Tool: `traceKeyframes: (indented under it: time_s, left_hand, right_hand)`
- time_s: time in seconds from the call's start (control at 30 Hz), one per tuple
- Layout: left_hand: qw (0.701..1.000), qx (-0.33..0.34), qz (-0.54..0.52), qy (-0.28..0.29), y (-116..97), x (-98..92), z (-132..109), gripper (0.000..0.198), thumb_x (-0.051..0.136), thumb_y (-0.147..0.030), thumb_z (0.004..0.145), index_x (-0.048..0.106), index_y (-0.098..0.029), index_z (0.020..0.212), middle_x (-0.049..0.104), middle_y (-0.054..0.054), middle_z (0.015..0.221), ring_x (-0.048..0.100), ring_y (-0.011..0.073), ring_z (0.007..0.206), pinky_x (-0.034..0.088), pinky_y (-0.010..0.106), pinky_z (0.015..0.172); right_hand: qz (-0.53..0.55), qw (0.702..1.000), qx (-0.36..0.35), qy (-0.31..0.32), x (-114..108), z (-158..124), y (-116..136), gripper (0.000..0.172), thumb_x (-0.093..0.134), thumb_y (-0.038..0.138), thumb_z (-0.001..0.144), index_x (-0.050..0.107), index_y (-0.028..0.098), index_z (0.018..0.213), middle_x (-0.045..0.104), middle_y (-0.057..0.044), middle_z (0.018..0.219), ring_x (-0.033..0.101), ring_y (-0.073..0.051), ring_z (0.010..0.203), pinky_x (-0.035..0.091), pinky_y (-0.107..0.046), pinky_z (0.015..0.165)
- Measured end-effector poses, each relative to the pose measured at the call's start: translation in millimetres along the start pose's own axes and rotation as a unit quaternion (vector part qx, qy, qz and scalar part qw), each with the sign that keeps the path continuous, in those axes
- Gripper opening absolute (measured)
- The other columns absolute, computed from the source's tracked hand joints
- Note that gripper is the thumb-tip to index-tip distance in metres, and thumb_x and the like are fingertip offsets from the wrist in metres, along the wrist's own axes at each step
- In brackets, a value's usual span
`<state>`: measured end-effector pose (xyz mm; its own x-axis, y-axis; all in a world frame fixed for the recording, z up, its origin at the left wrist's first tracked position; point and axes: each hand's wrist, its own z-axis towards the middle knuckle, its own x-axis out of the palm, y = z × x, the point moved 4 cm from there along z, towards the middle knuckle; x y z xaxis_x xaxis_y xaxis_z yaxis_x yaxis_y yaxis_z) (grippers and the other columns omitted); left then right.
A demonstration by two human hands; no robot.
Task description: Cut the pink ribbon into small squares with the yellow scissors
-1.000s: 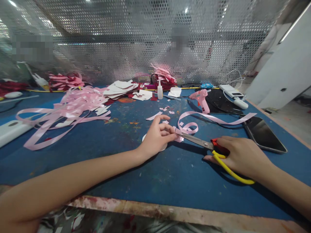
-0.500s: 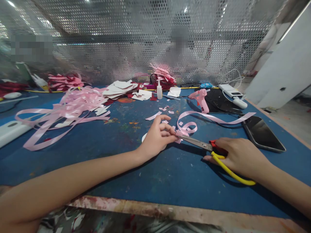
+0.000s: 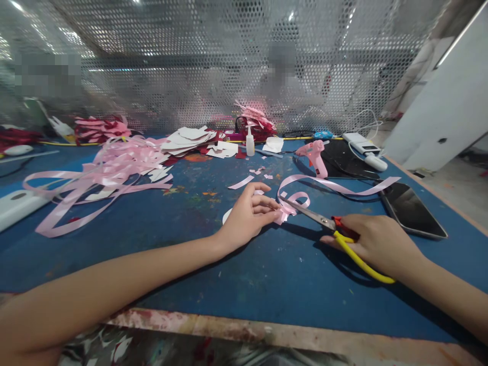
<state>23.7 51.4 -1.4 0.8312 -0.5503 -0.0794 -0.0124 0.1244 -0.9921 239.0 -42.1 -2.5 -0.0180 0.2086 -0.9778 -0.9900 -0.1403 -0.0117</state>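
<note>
My left hand (image 3: 253, 207) is closed, pinching a gathered bit of pink ribbon (image 3: 284, 212) between thumb and fingertips just above the table. From there a strip of pink ribbon (image 3: 339, 187) curls up and trails off to the right. In my right hand (image 3: 375, 241) are scissors (image 3: 314, 217) with one red and one yellow handle; their blades point left, at the curled ribbon. Whether the tips touch the ribbon I cannot tell. Partly behind my left hand lies a white disc (image 3: 226, 215). Small pink ribbon scraps (image 3: 261, 170) are scattered beyond my fingers.
A heap of pink ribbon (image 3: 122, 157) lies at the left, beside stacked white pieces (image 3: 188, 138). A small bottle (image 3: 250, 142) stands at the back. On the right are a pink glue gun (image 3: 314, 156), a phone (image 3: 414, 208) and a white power bank (image 3: 360, 142). Perforated metal sheeting (image 3: 190, 66) rises behind.
The scissors' tips have drawn back from my left fingertips, rightward and slightly up, over the curled ribbon. My left hand has barely shifted and keeps its pinch.
</note>
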Motion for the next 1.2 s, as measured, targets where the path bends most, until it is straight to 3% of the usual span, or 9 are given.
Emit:
traceKeyframes:
  time_s: [0.17,0.43,0.73,0.9,1.03,1.1,1.2]
  left_hand:
    - [1.000,0.012,-0.011,0.023,-1.4,2.7,0.2,0.040,0.066,-0.015,0.073,0.038,-0.020,0.102,0.065,0.000,0.080,0.063,0.0116,0.073,0.048,0.028,0.076]
    - [0.996,0.036,-0.078,0.015,-2.6,2.1,-0.8,0.038,0.059,-0.015,0.079,0.035,-0.023,0.107,0.052,-0.004,0.085,0.064,0.0091,0.066,0.052,0.029,0.072]
    - [0.996,0.085,-0.027,-0.002,-2.2,-0.3,-0.7,0.030,0.054,-0.016,0.083,0.038,-0.023,0.107,0.046,0.002,0.103,0.063,0.0088,0.075,0.051,0.028,0.076]
    - [0.997,0.035,-0.068,-0.008,-3.1,1.4,-0.2,0.045,0.064,-0.009,0.073,0.037,-0.022,0.107,0.052,0.004,0.108,0.067,0.0126,0.078,0.052,0.033,0.081]
    - [0.995,-0.002,-0.096,0.000,-1.6,1.7,0.9,0.054,0.072,-0.012,0.067,0.038,-0.020,0.108,0.066,0.003,0.087,0.069,0.0177,0.076,0.055,0.034,0.076]
    - [0.996,-0.006,-0.093,0.002,-2.0,1.4,1.2,0.052,0.074,-0.013,0.066,0.041,-0.018,0.107,0.069,0.002,0.077,0.069,0.0174,0.073,0.055,0.033,0.074]
    - [0.997,0.001,-0.080,0.009,-4.1,1.8,1.1,0.040,0.072,-0.015,0.068,0.050,-0.016,0.102,0.071,0.004,0.078,0.068,0.0154,0.073,0.053,0.030,0.075]
  right_hand:
    - [0.049,0.998,0.046,-0.008,-3.3,3.4,-9.7,0.051,0.037,0.066,0.080,0.041,0.022,0.054,0.050,-0.001,0.049,0.044,-0.014,0.044,0.025,-0.025,0.047]
    - [0.043,0.998,0.038,-0.011,-5.4,4.5,-7.3,0.052,0.035,0.068,0.078,0.039,0.022,0.055,0.049,-0.001,0.048,0.038,-0.013,0.043,0.024,-0.025,0.046]
    - [0.043,0.998,0.041,-0.007,-5.8,4.3,-6.9,0.052,0.037,0.068,0.077,0.039,0.022,0.053,0.048,0.000,0.047,0.036,-0.012,0.043,0.023,-0.024,0.045]
    - [0.042,0.998,0.039,-0.005,-5.9,5.0,-5.6,0.051,0.038,0.067,0.077,0.039,0.022,0.053,0.049,-0.001,0.048,0.036,-0.013,0.043,0.022,-0.024,0.046]
    - [0.040,0.999,0.034,-0.006,-5.6,5.0,-5.0,0.051,0.038,0.067,0.077,0.039,0.022,0.053,0.048,0.000,0.047,0.036,-0.012,0.042,0.022,-0.024,0.045]
    - [0.039,0.999,0.032,-0.007,-4.9,4.4,-5.5,0.050,0.039,0.066,0.077,0.039,0.022,0.054,0.048,0.000,0.047,0.036,-0.012,0.043,0.022,-0.024,0.045]
    - [0.032,0.999,0.027,-0.009,-3.0,3.1,-7.3,0.049,0.040,0.066,0.078,0.038,0.022,0.054,0.048,0.000,0.048,0.039,-0.013,0.044,0.023,-0.024,0.046]
